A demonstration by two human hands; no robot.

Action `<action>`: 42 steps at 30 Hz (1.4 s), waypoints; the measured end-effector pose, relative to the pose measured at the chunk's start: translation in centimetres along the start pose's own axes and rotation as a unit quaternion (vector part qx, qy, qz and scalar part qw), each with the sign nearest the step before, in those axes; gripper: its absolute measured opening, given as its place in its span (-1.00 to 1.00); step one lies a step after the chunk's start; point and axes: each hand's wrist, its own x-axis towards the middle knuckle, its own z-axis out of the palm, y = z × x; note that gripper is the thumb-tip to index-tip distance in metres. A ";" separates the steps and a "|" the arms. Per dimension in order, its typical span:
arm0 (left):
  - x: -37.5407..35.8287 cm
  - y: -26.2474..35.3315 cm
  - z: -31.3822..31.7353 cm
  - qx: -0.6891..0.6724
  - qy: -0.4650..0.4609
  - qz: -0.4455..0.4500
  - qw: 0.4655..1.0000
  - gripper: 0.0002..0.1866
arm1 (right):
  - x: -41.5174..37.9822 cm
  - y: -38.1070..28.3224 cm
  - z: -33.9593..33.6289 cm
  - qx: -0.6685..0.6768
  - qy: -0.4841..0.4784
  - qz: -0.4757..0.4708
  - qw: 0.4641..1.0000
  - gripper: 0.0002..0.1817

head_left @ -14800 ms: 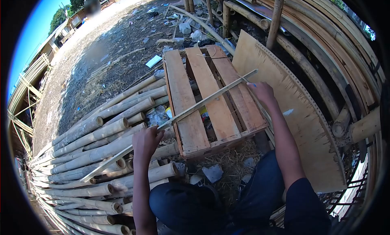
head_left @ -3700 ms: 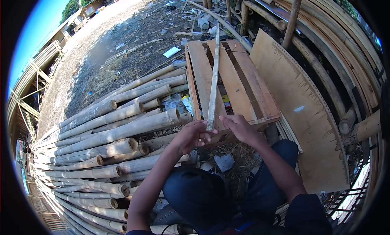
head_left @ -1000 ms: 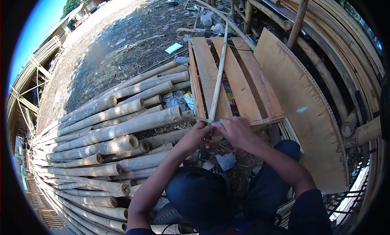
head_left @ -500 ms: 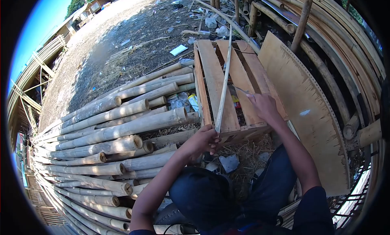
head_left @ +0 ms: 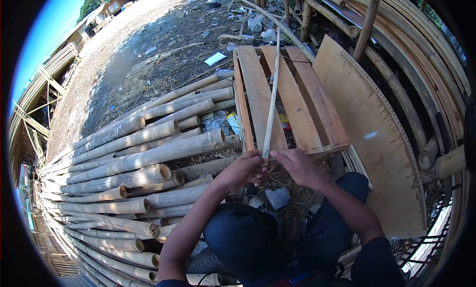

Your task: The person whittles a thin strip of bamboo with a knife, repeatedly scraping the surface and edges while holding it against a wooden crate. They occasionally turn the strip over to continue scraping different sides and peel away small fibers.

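A long thin bamboo strip lies lengthwise over a slatted wooden crate, its near end at the crate's front edge. My left hand is closed around that near end. Right beside it, my right hand is closed at the strip's end, its fingers close to those of my left hand. Whatever my right hand holds is hidden by its fingers.
Stacked bamboo poles fill the left side, cut ends toward me. A curved plywood sheet leans right of the crate. Behind it are more poles and an upright post. Littered ground stretches beyond.
My right hand has moved from above the crate's slats, where it held a thin blade, down and left to the strip's near end. The blade is no longer visible. My left hand keeps its hold.
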 end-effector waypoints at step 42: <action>0.2 -0.1 -0.5 0.060 0.097 0.023 0.993 -0.81 | 6.6 3.2 -1.8 -0.324 0.110 -0.013 0.939 -0.39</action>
